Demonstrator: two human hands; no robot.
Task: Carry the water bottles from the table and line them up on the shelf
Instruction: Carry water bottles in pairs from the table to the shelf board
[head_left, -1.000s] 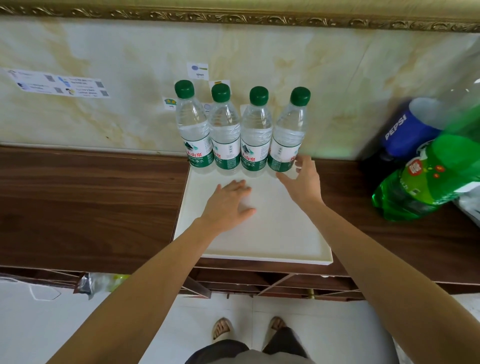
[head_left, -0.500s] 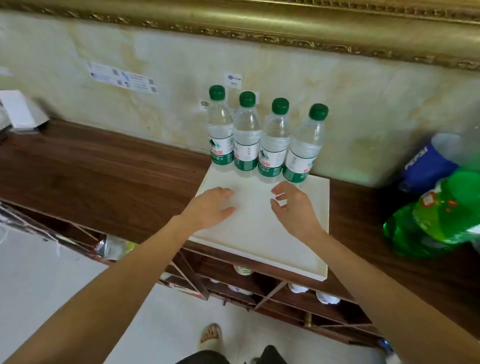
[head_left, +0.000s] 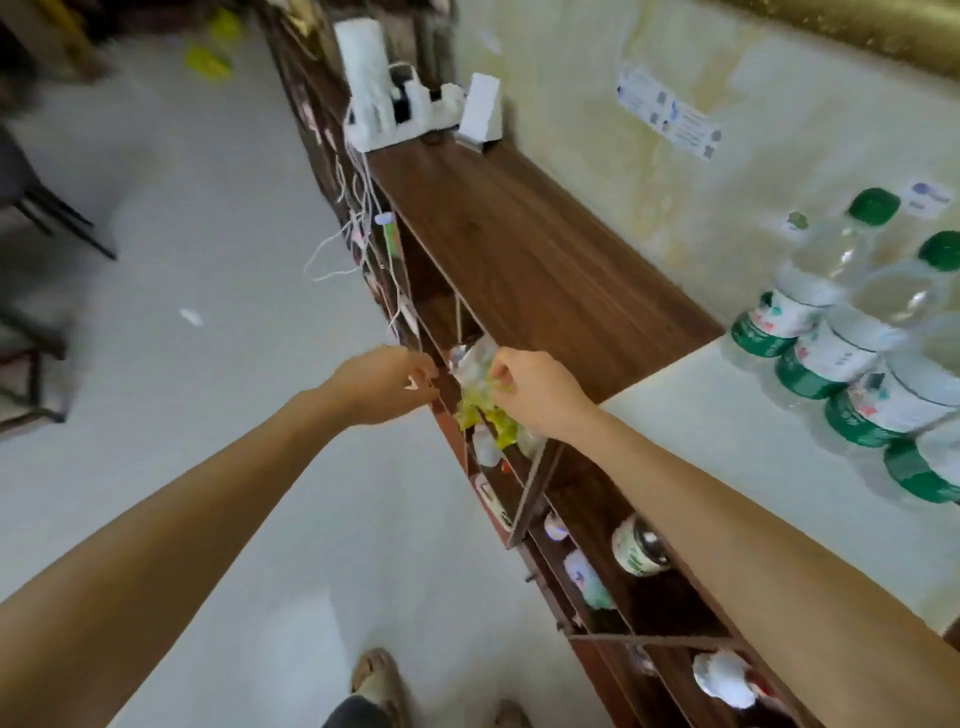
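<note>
- Now the person stands by a long brown shelf (head_left: 545, 260), and both arms reach out over its front edge.
- Four water bottles (head_left: 831, 332) with green caps stand in a row at about three o'clock. They sit on a white tray (head_left: 727, 441) on top of the shelf, close to the wall and touching side by side.
- Neither hand has a bottle. Both are well apart from the row.
- The left hand (head_left: 382, 382) is at about nine o'clock from the middle. Its fingers look curled, with something small and white at the tips. It is too blurry for me to tell if it grips anything.
- The right hand (head_left: 535, 392) is just beside it. Its fingers curl down over a crinkly yellow-green wrapper (head_left: 485, 415) stuck in a slot under the shelf top. I cannot tell if they pinch it.
- More jars (head_left: 639, 545) and small things sit in the slots at about five o'clock.
- I think the bottles are full, so they will be a bit heavy. The clear plastic is thin and smooth, so it may squish and slip.
- The best place to hold one looks like the middle, around the paper label. The neck under the cap works too.
- They stand very close, so bumping one could knock its neighbour over.
</note>
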